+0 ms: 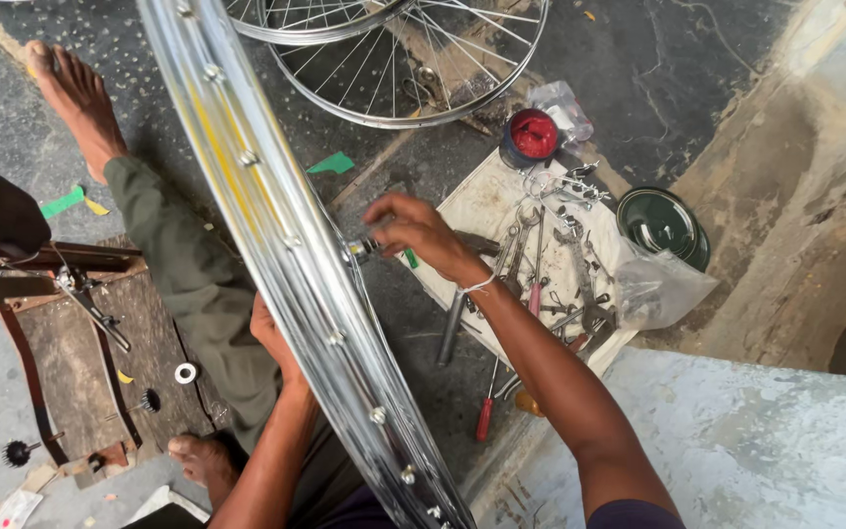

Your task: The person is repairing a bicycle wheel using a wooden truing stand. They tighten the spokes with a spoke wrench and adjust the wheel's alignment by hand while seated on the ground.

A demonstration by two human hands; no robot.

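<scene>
Rim: the shiny bicycle rim [286,245] runs slantwise before me, top left to bottom middle.
Right hand: my right hand [413,227] pinches a small tool with a green handle [409,258] against the rim's right side.
Left hand: my left hand [274,338] presses the rim from its left; I cannot tell how far it closes.
Floor: dark, cracked concrete [658,69] under the rim.
Board: right of the rim, a pale board [487,201] heaped with wrenches [531,260].
Wheel: beyond the rim, a spoked wheel [413,59] lies flat.
</scene>
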